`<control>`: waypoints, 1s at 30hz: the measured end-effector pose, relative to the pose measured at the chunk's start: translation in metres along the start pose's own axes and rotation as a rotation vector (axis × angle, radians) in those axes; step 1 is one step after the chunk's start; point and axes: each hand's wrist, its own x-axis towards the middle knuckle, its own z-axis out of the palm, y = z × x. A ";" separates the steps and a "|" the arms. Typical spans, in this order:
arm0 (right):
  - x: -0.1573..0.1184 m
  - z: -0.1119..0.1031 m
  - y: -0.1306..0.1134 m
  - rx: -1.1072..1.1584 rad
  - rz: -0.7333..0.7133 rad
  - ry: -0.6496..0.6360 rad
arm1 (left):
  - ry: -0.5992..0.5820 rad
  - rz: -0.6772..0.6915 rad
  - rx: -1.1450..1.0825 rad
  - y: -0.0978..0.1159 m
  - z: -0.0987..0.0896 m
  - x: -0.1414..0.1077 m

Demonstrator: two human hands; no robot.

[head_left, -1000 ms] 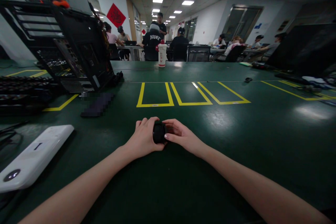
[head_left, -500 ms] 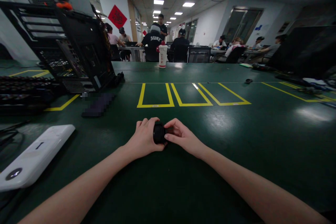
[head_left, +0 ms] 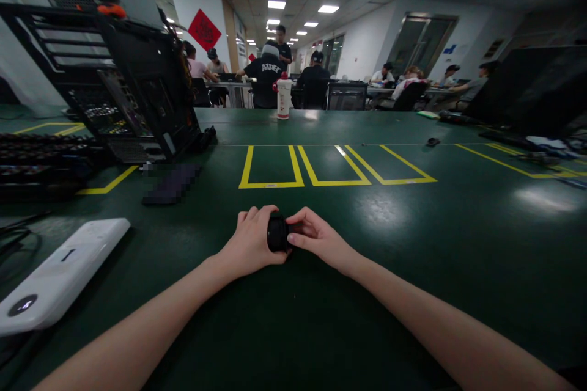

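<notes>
Cupping black object (head_left: 277, 234) — left hand (head_left: 250, 241), right hand (head_left: 320, 239) pinching edge, tabletop (head_left: 296, 330) around

It's dim in here; white ceiling panels (head_left: 329, 9) light us from above; pale glare (head_left: 381, 208) pools on the desk (head_left: 302, 330), right; its near middle falls dark; shapes stretch at both edges; a flat dark object (head_left: 169, 184), left, breaks into blocks.

Single head-worn view, from the near side of the green table (head_left: 293, 330), close above it, facing forward and down across it, room (head_left: 362, 36) beyond its far edge
</notes>
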 end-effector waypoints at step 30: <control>-0.002 0.000 -0.004 0.002 0.005 -0.050 | -0.004 0.003 0.003 0.001 -0.001 0.000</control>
